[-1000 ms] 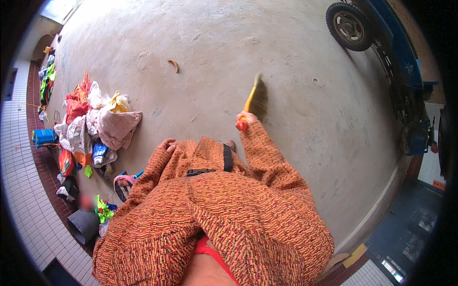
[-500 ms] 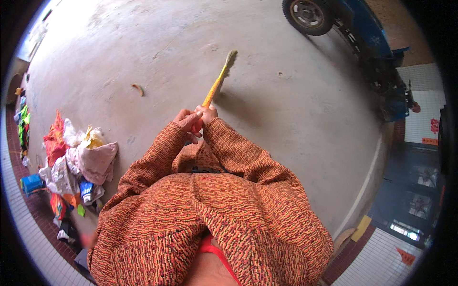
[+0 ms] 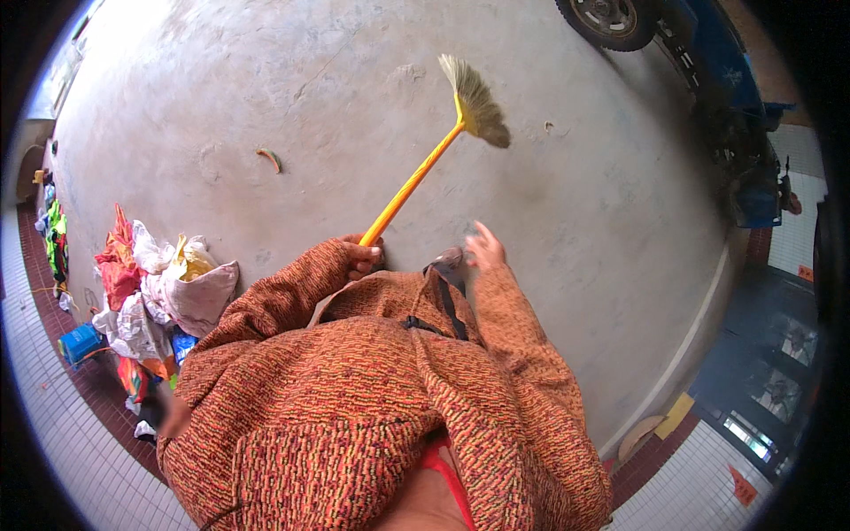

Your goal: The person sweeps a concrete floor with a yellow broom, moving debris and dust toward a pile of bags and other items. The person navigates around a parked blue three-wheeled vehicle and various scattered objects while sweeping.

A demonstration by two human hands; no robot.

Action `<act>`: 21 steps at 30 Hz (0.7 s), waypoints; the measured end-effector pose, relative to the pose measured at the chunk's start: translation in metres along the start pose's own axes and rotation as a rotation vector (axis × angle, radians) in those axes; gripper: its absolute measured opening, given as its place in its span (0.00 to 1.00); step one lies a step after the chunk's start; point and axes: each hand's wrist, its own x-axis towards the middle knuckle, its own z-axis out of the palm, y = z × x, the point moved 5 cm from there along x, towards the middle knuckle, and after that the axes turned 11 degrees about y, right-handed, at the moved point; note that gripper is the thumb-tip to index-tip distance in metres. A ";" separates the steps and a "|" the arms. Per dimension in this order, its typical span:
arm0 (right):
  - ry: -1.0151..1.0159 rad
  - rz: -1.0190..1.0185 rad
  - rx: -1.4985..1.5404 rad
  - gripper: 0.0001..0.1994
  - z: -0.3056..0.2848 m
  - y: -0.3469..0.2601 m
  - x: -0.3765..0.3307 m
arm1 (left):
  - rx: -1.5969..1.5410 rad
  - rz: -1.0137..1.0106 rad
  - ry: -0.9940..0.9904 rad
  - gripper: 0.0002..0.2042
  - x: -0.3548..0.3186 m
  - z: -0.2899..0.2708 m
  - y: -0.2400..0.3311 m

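A broom (image 3: pixel 413 184) with a yellow-orange handle slants up and to the right in front of me. Its fan of pale bristles spreads at the far end, over the grey floor. My left hand (image 3: pixel 361 257) is wrapped round the near end of the handle. Off to the right, apart from the broom, my right hand (image 3: pixel 484 248) is raised with its fingers spread, slightly blurred and holding nothing. Part of a shoe (image 3: pixel 450 257) shows between my hands.
Bags and cloths (image 3: pixel 190 288) lie heaped at the left, with a blue container (image 3: pixel 80 342) beside them. A small curved scrap (image 3: pixel 270 160) lies on the concrete floor (image 3: pixel 354 115). At the far right stands a blue vehicle (image 3: pixel 739 115) with a black tyre (image 3: pixel 611 22). Dark doors (image 3: pixel 753 354) are at right.
My right hand has let go of the broom and moved right. The broom has turned, its bristles now spread broadside and farther right, while my left hand keeps the handle.
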 end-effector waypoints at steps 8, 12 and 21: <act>0.317 0.470 0.453 0.24 -0.139 0.198 -0.041 | 0.323 -0.104 0.380 0.16 0.010 -0.035 -0.016; 0.132 0.305 0.129 0.23 -0.148 0.235 -0.025 | 0.256 -0.172 0.453 0.16 0.017 -0.024 -0.022; 0.152 0.384 0.287 0.27 -0.148 0.179 -0.010 | 0.232 -0.142 0.380 0.14 0.052 -0.062 -0.041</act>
